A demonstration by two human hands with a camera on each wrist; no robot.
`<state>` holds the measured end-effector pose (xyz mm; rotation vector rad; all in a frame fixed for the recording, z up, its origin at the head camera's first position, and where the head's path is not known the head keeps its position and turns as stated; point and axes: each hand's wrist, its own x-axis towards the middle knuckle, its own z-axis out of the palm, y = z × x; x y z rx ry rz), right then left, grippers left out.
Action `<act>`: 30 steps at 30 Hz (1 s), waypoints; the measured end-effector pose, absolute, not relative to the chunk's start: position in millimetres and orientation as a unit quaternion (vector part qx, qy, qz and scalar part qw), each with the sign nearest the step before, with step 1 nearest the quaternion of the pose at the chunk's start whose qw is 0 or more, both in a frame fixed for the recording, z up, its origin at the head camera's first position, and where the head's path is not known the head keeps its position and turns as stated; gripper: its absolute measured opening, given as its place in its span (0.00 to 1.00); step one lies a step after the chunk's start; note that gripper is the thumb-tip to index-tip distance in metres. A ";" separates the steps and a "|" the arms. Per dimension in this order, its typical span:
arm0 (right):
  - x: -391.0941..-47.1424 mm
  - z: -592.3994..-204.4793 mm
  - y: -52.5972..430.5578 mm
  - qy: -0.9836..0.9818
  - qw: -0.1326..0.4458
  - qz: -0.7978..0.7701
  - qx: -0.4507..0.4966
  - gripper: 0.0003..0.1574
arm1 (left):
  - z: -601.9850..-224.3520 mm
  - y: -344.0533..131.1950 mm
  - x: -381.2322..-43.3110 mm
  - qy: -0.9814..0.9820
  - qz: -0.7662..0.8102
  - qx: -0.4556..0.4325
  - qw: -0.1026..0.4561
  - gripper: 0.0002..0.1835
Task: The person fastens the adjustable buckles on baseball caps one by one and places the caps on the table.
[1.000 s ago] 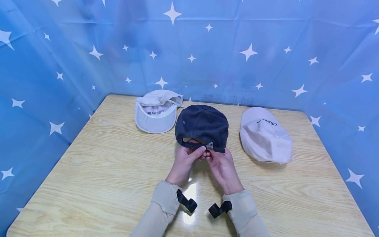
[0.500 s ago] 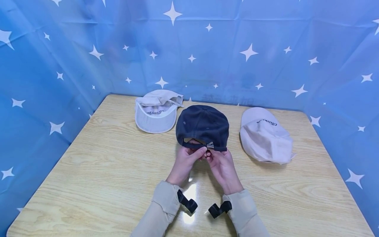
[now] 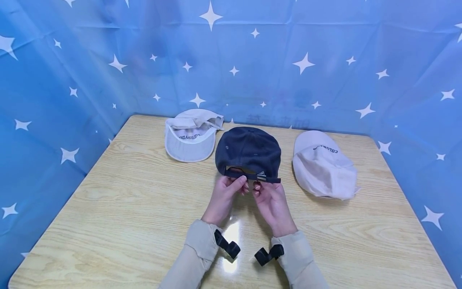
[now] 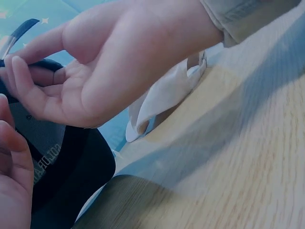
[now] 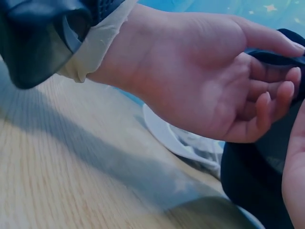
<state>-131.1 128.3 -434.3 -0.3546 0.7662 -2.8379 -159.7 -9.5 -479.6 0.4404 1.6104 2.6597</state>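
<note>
In the head view a dark navy baseball cap [image 3: 249, 148] faces away from me, its back opening and strap [image 3: 236, 174] towards me. My left hand [image 3: 221, 200] pinches the strap near its middle, thumb on top and fingers curled below. Close by the metal buckle [image 3: 261, 177], my right hand [image 3: 272, 204] pinches the strap's other part. From the left wrist, the right hand [image 4: 119, 62] shows thumb and forefinger at the strap, and the cap's inside bears reversed lettering [image 4: 46, 163]. Seen from the right wrist, the left hand [image 5: 200, 81] has its thumb pressed on the strap.
A white cap [image 3: 189, 150] lies upside down at the back left, its brim towards me. Another white cap [image 3: 325, 168] lies to the right of the navy one. All are on a wooden table [image 3: 119, 208] before a blue starred curtain [image 3: 267, 80].
The navy cap has shifted slightly right and its strap sits a little higher. My left thumb has slid left along the strap, away from the buckle, opening a small gap between the hands.
</note>
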 end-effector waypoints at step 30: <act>-132.3 -435.2 127.2 0.258 0.086 -0.957 -0.103 0.12 | -432.8 -9.8 -139.5 0.522 0.841 0.142 0.009 0.07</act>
